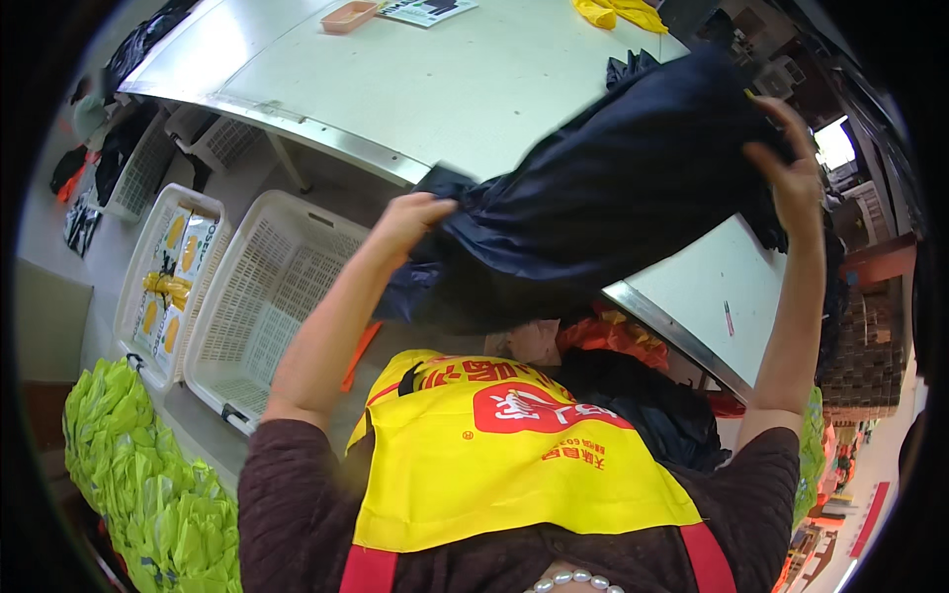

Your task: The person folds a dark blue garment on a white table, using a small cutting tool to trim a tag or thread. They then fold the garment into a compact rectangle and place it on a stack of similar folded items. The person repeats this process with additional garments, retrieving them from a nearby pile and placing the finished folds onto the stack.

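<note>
Large pale worktable (pixel 465 69), metal front edge. Far end: small pink tray (pixel 349 16), printed sheet (pixel 427 9) beside it; yellow cloth (pixel 618 12) further right. Pen (pixel 729 318) on table nr right edge. Floor left: two white slotted baskets, one empty (pixel 267 306), other (pixel 168 282) w/ yellow-printed packets. Lime-green bag stack (pixel 148 474) lower left.

dark navy garment (pixel 623 188) of thin, faintly sheeny cloth; bench (pixel 465 79) smooth matt white with bright metal edging; baskets (pixel 267 296) of perforated white plastic; apron (pixel 514 455) glossy yellow.
</note>
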A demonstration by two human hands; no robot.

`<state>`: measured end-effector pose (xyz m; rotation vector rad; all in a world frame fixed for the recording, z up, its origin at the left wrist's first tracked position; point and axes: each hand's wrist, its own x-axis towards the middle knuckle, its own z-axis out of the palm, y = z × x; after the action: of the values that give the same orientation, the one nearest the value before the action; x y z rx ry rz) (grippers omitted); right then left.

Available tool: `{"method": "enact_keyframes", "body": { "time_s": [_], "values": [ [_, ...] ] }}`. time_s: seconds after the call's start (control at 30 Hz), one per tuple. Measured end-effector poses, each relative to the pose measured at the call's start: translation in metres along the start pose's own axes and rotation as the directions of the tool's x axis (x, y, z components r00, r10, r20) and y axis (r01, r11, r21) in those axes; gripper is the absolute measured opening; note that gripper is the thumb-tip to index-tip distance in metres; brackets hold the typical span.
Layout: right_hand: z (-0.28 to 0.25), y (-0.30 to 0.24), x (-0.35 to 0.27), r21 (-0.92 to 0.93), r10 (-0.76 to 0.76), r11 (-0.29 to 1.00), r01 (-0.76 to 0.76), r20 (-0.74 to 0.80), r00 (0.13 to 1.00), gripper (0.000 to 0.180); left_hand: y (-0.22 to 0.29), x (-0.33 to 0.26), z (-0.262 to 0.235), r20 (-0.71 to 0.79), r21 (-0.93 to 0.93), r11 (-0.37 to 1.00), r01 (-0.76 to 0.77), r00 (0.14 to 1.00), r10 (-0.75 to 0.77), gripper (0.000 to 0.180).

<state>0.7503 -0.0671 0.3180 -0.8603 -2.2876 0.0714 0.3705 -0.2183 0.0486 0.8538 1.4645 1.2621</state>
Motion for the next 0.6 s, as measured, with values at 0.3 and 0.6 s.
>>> {"method": "enact_keyframes", "body": {
  "time_s": [0.3,0.6],
  "values": [
    [-0.12,0.016,0.02,-0.121,0.166,0.983,-0.136,0.284,0.944,0.087,0.068,-0.105,-0.038,0.217,-0.601,0.799,0.004,0.963,0.158,0.033],
    [-0.051,-0.016,0.141,-0.349,0.249,0.932,-0.102,0.409,0.878,0.049,0.063,-0.063,-0.048,0.153,-0.65,0.759,-0.041,0.971,0.183,0.038]
  ]
}}
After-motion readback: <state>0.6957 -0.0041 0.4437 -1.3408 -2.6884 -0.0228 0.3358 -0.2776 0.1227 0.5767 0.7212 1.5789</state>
